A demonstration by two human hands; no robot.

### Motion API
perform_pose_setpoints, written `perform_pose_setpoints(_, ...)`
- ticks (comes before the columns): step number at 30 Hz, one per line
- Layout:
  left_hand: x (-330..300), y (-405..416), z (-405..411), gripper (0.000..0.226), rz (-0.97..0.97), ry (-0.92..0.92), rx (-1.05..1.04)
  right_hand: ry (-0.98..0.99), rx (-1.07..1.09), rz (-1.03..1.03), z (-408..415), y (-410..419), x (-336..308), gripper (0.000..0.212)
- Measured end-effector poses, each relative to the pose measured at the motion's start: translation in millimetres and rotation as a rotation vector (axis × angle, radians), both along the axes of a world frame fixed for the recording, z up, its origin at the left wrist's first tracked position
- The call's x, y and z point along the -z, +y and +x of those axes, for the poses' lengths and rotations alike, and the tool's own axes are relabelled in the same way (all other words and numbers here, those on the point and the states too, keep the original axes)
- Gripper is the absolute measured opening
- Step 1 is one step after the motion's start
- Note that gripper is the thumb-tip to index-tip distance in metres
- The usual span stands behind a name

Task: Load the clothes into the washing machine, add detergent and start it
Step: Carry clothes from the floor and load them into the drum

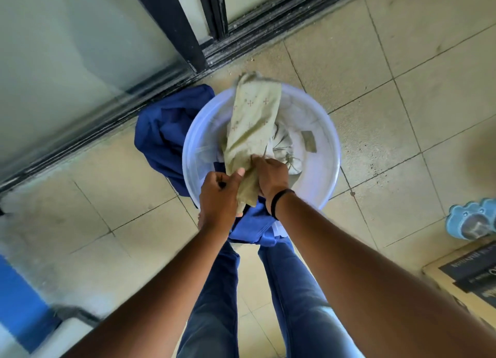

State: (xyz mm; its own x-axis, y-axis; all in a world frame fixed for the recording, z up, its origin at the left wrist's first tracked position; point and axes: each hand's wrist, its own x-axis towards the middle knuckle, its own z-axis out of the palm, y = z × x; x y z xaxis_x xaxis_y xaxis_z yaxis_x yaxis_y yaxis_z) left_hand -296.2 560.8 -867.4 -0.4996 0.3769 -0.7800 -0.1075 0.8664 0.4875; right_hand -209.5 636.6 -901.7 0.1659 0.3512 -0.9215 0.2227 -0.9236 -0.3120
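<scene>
Both hands, left [218, 194] and right [271, 176], grip 1 pale cloth [252, 127], gathering it to lift from the tub [328, 132] on the floor [375, 62]. White laundry [292, 143] lies inside; a blue garment [163, 135] spills over the rim. No washer is in view.

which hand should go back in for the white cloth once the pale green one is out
Probably the right hand. It grips the pale green cloth right beside the white cloth in the basin. The left hand holds the green cloth at the near rim, farther from the white one.
</scene>
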Motion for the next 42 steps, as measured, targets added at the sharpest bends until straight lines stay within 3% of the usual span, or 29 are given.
perform_pose_setpoints(5, -58.7, -2.8, 5.6, 0.041, -0.012, -0.002, 0.032, -0.041, -0.063, 0.067, 0.7, 0.7, -63.1, 0.028)
perform_pose_setpoints(12, -203.4, -27.6, -8.1, 0.040, 0.173, -0.006, 0.313, -0.123, -0.256, 0.151, 7.8, -10.2, -217.6, 0.031)
perform_pose_setpoints(16, -279.4, -46.1, -30.4, 0.033, 0.318, 0.037, 0.397, -0.108, -0.334, 0.425, 5.8, -13.0, -311.3, 0.046)
perform_pose_setpoints(19, -323.5, -60.5, -44.9, 0.023, 0.383, 0.095, 0.460, -0.047, -0.349, 0.741, 7.4, -30.7, -376.3, 0.046)
perform_pose_setpoints(21, -341.8, -63.7, -53.4, 0.017, 0.398, 0.121, 0.508, -0.032, -0.405, 0.825, 9.7, -41.1, -398.3, 0.043)
perform_pose_setpoints(25, -373.7, -59.5, -64.0, 0.015, 0.381, 0.249, 0.584, -0.005, -0.411, 0.664, 14.3, -43.1, -426.0, 0.039)
perform_pose_setpoints(30, -411.1, -47.9, -49.5, 0.017, 0.406, 0.236, 0.447, 0.163, -0.444, 0.767, 30.8, -29.6, -462.8, 0.047)
perform_pose_setpoints(35, -441.3, -33.1, -19.6, 0.027, 0.459, 0.290, 0.308, 0.269, -0.336, 0.636, 57.0, -12.0, -476.2, 0.007)
perform_pose_setpoints(38, -462.9, -33.3, -6.8, 0.019, 0.544, 0.335, 0.278, 0.285, -0.610, 0.762, 68.7, -7.3, -477.2, 0.049)
perform_pose_setpoints(42, -492.2, -39.8, -6.0, 0.012, 0.600, 0.371, 0.236, 0.212, -1.147, 0.759, 64.0, -20.9, -457.0, 0.069)
